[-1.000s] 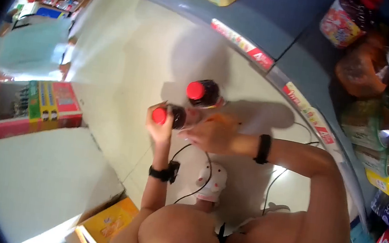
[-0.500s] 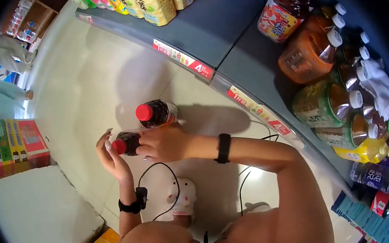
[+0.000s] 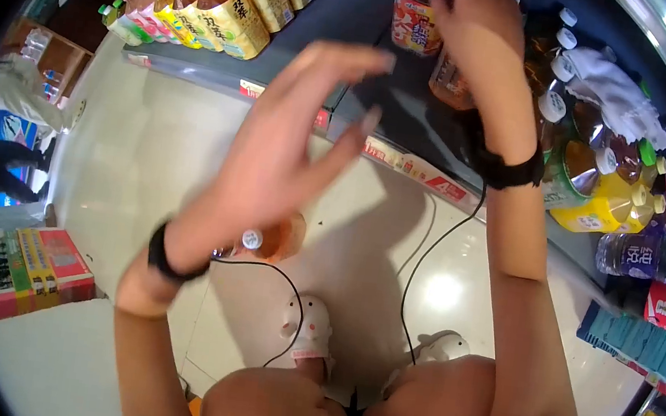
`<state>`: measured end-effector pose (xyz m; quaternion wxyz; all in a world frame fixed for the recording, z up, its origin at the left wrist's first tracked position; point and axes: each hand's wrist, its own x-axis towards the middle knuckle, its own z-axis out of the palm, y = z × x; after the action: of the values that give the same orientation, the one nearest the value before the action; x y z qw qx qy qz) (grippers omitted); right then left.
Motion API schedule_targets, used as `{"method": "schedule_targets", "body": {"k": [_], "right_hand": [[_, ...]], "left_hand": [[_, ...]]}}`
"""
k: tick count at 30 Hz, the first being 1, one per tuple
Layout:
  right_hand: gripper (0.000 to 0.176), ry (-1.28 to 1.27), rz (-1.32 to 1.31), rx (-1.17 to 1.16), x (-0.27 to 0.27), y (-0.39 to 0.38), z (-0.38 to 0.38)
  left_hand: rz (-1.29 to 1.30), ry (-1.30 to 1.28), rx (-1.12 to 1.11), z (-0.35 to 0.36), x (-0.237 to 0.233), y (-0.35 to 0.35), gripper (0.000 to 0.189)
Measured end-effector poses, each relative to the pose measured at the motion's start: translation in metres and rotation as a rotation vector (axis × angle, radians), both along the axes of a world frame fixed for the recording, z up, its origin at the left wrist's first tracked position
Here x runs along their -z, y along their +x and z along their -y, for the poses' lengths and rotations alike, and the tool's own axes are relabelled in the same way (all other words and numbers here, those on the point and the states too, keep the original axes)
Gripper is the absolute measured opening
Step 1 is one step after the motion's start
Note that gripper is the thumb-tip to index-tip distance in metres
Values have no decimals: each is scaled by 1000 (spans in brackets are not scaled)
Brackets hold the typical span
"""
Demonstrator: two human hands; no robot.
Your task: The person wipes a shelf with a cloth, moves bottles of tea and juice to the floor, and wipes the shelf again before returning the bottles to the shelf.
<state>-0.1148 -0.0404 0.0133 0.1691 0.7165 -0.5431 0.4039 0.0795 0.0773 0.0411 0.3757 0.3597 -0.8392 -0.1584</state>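
My left hand (image 3: 279, 139) is raised in front of the shelf edge, fingers spread, holding nothing; motion smears it a little. At the top of the view my right hand (image 3: 488, 32) reaches over the shelf. Its fingers lie against the upper part of a dark drink bottle (image 3: 416, 23) with a red-and-white label; the frame's top edge cuts off the cap and some fingertips. Just below that hand, an orange-brown bottle (image 3: 448, 82) is partly covered. On the floor under my left forearm stands an orange-brown bottle with a white cap (image 3: 252, 239), largely hidden.
Yellow-labelled bottles (image 3: 235, 21) line the shelf's left part. To the right stand more bottles, with a white cloth (image 3: 614, 89) over them. A black cable (image 3: 417, 268) crosses the floor by my shoes. Boxes (image 3: 43, 268) and a white block (image 3: 40, 355) sit at left.
Both hands have risen from the floor to the shelf, and my view has shifted. The two red-capped bottles no longer show on the floor; a white-capped bottle is visible there now.
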Motion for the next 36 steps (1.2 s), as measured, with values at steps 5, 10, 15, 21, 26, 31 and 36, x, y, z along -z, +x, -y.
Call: {"method": "schedule_targets", "body": {"k": [5,10,15,21,26,31,36], "right_hand": [[42,432,49,226,2,-13,8],[39,265,110,246,33,-19,22],[43,427,45,174,34,-30,20],[51,202,92,31,43,-36,10],[49,13,222,-90,61,-40,12],[39,219,406,-92,63,-36,12],[27,46,525,-233,57,-19,-7]], "left_hand": [[273,-40,-128,101,13,-37,74],[64,108,-293,199,38,-83,78],[-132,56,-267,251,80,-101,78],[-187,183,-305,259,87,-102,64],[-220,-158,-622,250,103,-109,54],[-527,32,-290,227,108,-90,43],[-765,136,-262,196,104,-69,33]]}}
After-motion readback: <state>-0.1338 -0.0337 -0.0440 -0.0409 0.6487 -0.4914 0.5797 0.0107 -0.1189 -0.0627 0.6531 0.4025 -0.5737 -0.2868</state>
